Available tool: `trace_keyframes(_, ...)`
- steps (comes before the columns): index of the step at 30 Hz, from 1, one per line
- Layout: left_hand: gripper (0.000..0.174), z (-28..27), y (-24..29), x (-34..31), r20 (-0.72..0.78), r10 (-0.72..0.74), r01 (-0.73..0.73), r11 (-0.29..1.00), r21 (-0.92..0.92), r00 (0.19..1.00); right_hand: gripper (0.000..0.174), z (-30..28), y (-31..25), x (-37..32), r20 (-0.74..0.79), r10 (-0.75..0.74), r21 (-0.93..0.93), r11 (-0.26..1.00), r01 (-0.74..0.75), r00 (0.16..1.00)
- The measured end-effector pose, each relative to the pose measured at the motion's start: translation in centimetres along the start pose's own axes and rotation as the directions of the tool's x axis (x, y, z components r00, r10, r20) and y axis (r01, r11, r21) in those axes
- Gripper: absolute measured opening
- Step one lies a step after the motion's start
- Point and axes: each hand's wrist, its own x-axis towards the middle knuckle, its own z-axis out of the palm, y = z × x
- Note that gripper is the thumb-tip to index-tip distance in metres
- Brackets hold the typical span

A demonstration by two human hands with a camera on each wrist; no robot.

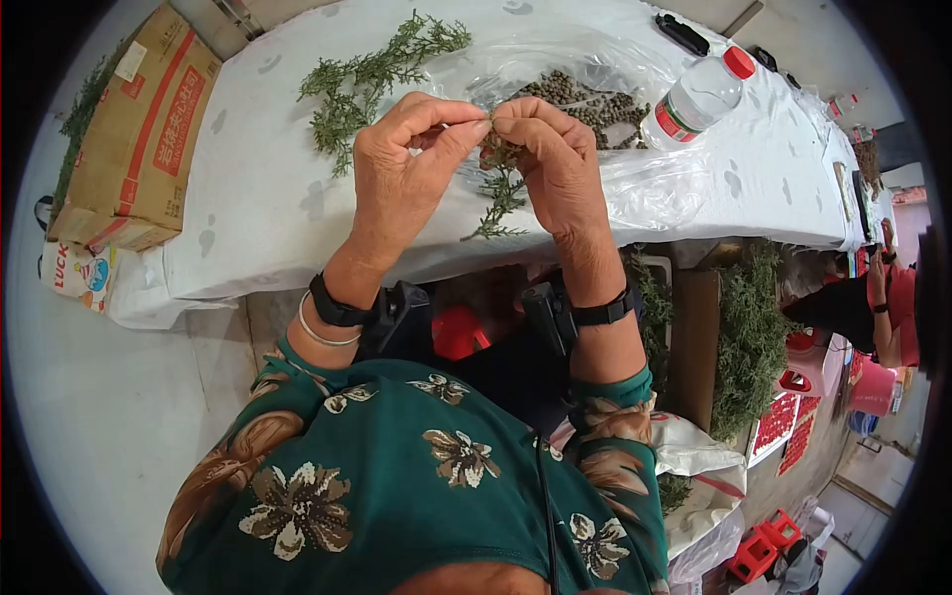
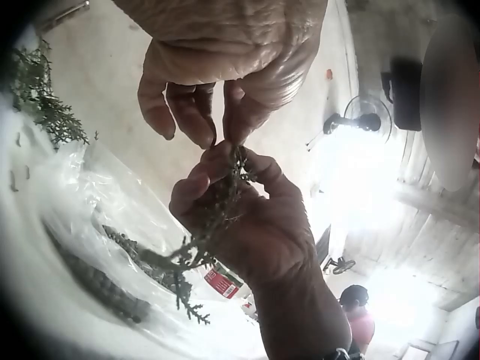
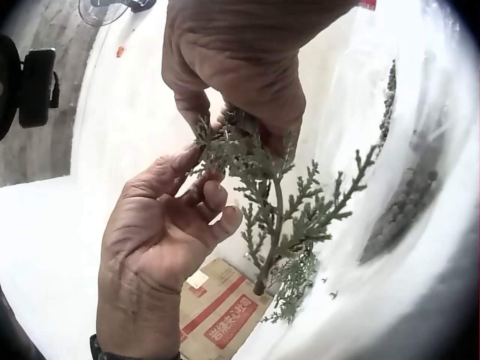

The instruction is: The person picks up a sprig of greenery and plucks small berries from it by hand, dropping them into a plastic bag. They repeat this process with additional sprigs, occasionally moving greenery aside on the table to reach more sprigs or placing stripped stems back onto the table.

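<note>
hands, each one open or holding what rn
Left hand: closed, fingertips pinching the green sprig's edge.
Right hand: closed, holding the same sprig.

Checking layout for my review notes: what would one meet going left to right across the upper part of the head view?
Brown cardboard box with red print, left hand, right hand, clear plastic bottle with red cap and red-and-green label.

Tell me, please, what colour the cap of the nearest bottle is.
The cap is red, seen best in the head view.
</note>
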Motion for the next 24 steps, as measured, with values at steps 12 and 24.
trace_keyframes(12, 0.007, 0.7, 0.6, 0.0, -0.057, 0.213, -0.198, 0.96, 0.198, 0.975, 0.007, 0.4, -0.3, -0.4, -0.036, -0.134, -0.223, 0.967, 0.122, 0.99)
trace_keyframes(24, 0.011, 0.4, -6.0, 3.5, 0.274, 0.033, -0.154, 0.888, 0.434, 0.961, 0.01, -6.0, -4.1, -0.5, -0.205, -0.189, 0.019, 0.98, 0.196, 0.96)
